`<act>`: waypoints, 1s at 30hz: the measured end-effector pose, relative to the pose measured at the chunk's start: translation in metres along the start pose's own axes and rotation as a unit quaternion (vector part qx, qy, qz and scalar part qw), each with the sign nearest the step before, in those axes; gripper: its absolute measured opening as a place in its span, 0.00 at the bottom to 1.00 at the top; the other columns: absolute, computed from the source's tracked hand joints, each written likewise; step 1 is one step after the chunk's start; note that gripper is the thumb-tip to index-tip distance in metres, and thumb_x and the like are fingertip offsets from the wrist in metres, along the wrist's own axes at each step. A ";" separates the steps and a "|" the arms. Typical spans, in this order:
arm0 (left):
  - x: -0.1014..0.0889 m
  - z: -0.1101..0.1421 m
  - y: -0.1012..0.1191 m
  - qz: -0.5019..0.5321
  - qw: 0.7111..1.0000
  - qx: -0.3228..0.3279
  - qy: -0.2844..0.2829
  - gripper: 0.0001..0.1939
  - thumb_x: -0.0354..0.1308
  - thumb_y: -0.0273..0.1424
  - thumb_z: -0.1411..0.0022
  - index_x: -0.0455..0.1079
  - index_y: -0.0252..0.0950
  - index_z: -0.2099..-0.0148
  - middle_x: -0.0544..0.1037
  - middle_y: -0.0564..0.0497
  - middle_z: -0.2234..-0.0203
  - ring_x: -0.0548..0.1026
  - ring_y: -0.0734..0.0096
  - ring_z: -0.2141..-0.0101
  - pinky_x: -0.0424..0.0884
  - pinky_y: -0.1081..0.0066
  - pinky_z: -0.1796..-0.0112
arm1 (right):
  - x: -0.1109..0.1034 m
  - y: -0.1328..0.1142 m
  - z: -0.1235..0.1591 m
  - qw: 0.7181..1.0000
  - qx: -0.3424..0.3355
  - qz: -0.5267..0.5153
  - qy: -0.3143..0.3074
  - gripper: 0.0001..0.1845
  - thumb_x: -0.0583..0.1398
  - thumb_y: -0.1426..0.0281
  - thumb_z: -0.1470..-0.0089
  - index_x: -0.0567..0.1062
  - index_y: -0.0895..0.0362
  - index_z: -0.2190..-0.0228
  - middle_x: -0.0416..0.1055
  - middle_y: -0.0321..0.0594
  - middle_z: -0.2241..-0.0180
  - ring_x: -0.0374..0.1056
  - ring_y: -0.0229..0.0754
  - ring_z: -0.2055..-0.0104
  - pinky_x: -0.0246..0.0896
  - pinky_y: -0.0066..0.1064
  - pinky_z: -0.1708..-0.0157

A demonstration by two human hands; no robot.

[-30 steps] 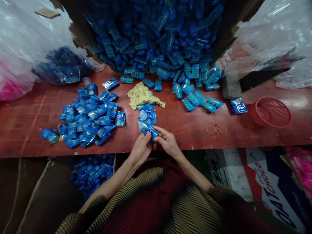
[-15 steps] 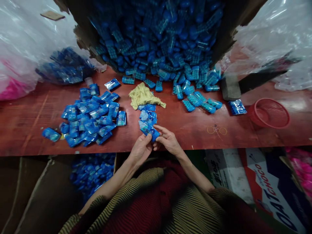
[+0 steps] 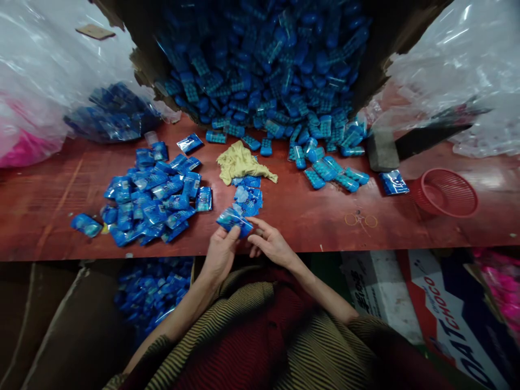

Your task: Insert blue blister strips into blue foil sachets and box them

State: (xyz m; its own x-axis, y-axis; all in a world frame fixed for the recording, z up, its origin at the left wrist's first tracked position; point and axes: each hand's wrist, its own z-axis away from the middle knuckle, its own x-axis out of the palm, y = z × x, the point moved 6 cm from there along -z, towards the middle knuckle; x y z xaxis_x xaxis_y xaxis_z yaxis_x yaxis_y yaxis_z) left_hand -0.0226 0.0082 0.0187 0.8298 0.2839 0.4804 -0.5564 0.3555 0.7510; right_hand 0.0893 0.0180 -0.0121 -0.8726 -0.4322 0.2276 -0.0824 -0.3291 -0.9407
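Left hand of yours (image 3: 220,250): thumb and fingers pinching a blue packet (image 3: 234,220) over the worktop (image 3: 303,223), by its near edge. Your right hand (image 3: 271,244), thumb and forefinger parted, just beside the packet's right end (whether it touches, cannot tell). Blue cards (image 3: 248,202) lie beyond, running under a yellow cloth (image 3: 239,162) toward the worktop's far edge.
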 end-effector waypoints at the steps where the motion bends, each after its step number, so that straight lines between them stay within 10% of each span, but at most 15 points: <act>1: -0.008 -0.003 0.015 0.009 0.999 0.044 0.030 0.08 0.65 0.30 0.49 0.73 0.36 0.65 0.79 0.53 0.70 0.74 0.74 0.69 0.71 0.74 0.65 | -0.003 -0.003 -0.002 0.999 -0.014 0.030 0.008 0.27 0.57 0.66 0.48 0.63 0.54 0.46 0.69 0.30 0.75 0.67 0.31 0.81 0.61 0.23 0.80; 7: -0.069 -0.029 0.103 0.101 0.971 0.134 0.172 0.19 0.44 0.39 0.33 0.69 0.33 0.67 0.79 0.50 0.71 0.75 0.64 0.58 0.71 0.62 0.56 | -0.029 -0.022 -0.019 0.970 -0.075 0.219 0.070 0.19 0.56 0.67 0.45 0.70 0.57 0.52 0.69 0.33 0.75 0.64 0.33 0.78 0.61 0.26 0.73; 14: -0.100 -0.037 0.165 0.110 0.955 0.214 0.176 0.29 0.31 0.43 0.32 0.69 0.31 0.61 0.79 0.43 0.61 0.70 0.70 0.48 0.69 0.70 0.55 | -0.038 -0.039 -0.038 0.861 -0.092 0.481 0.134 0.18 0.55 0.68 0.42 0.68 0.56 0.50 0.72 0.42 0.60 0.68 0.41 0.61 0.61 0.30 0.62; 17: -0.078 -0.037 0.139 0.113 0.966 0.197 0.124 0.18 0.43 0.40 0.34 0.70 0.38 0.64 0.81 0.50 0.67 0.75 0.68 0.54 0.70 0.67 0.54 | -0.034 -0.037 -0.049 0.776 -0.044 0.612 0.148 0.18 0.57 0.64 0.43 0.69 0.55 0.51 0.68 0.47 0.56 0.65 0.47 0.56 0.61 0.32 0.64; 20: -0.048 -0.039 0.070 0.084 0.992 0.048 0.086 0.07 0.52 0.31 0.38 0.70 0.37 0.65 0.80 0.50 0.74 0.78 0.67 0.67 0.72 0.65 0.58 | -0.031 -0.031 -0.059 0.725 -0.022 0.670 0.155 0.13 0.56 0.64 0.42 0.72 0.55 0.57 0.67 0.46 0.57 0.64 0.47 0.58 0.59 0.32 0.65; 24: -0.026 -0.034 -0.006 0.005 0.996 -0.072 0.056 0.11 0.61 0.31 0.46 0.68 0.32 0.61 0.79 0.48 0.75 0.78 0.66 0.71 0.72 0.67 0.65 | -0.032 -0.023 -0.064 0.715 -0.048 0.676 0.173 0.12 0.51 0.66 0.38 0.73 0.55 0.61 0.68 0.44 0.60 0.63 0.44 0.60 0.56 0.31 0.65; 30: -0.025 -0.038 -0.020 -0.040 0.996 -0.021 0.074 0.22 0.66 0.35 0.53 0.66 0.32 0.58 0.78 0.49 0.72 0.76 0.73 0.76 0.69 0.75 0.74 | -0.034 -0.031 -0.056 0.730 -0.089 0.651 0.189 0.11 0.52 0.68 0.39 0.74 0.55 0.65 0.69 0.42 0.64 0.62 0.43 0.62 0.53 0.30 0.66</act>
State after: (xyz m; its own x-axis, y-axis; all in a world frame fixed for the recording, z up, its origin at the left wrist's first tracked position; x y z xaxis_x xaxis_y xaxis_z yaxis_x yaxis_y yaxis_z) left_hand -0.0339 0.0280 -0.0260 0.8582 0.3800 0.3450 -0.4923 0.4193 0.7628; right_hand 0.0942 0.0901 -0.0047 -0.3344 -0.0080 -0.9424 0.9034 0.2819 -0.3230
